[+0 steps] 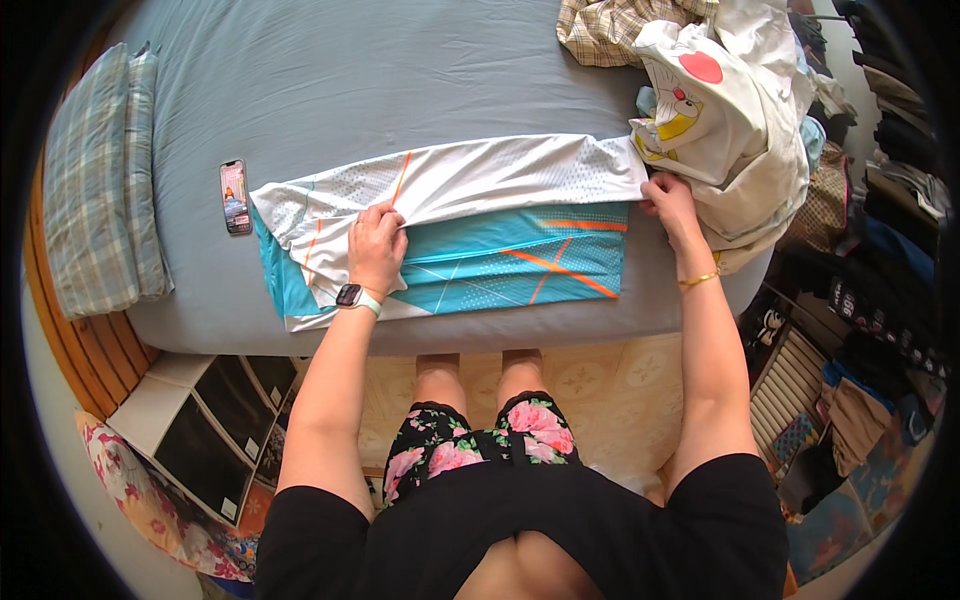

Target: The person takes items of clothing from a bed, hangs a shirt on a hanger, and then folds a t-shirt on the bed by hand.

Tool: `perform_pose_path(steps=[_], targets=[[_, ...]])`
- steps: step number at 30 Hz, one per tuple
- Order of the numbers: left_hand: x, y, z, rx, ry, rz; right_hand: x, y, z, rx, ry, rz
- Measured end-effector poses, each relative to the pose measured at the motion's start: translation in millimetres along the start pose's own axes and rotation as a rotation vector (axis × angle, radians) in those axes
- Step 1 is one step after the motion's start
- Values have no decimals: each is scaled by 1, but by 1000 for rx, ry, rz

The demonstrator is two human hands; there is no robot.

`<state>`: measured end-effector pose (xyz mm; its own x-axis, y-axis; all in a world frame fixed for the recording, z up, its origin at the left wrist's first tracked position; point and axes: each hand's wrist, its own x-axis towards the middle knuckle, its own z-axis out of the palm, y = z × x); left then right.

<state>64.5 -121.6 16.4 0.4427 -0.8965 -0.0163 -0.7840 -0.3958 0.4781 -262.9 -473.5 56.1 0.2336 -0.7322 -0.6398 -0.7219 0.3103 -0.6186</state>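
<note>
A white and turquoise sports shirt (520, 178) with orange stripes lies partly folded along the near edge of the bed, its white side folded over the turquoise. My left hand (376, 250) is closed on the white cloth near the sleeve, with a watch on its wrist. At the right end, my right hand (668, 198) pinches the corner of the white hem between thumb and fingers. The fingertips of my left hand are partly hidden in the cloth.
A heap of clothes (740, 120), with a white cartoon-print piece on top, lies just right of the shirt. A phone (235, 198) rests left of it on the grey bed sheet (380, 80). Checked pillows (90, 180) stand at the far left. Hanging clothes (895, 130) line the right side.
</note>
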Motion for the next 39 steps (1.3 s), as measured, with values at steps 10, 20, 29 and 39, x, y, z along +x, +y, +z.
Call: perform_pose_path(steps=[10, 20, 29, 39], targets=[[17, -48, -34, 85, 51, 19, 17, 25, 17, -99, 185, -323], [73, -150, -75, 371, -145, 80, 71, 20, 12, -405, 77, -271], [101, -143, -80, 310, 57, 34, 80, 12, 27, -575, 342, -339], [-28, -137, -58, -101, 406, -598, -48, 50, 59, -411, 439, -491]])
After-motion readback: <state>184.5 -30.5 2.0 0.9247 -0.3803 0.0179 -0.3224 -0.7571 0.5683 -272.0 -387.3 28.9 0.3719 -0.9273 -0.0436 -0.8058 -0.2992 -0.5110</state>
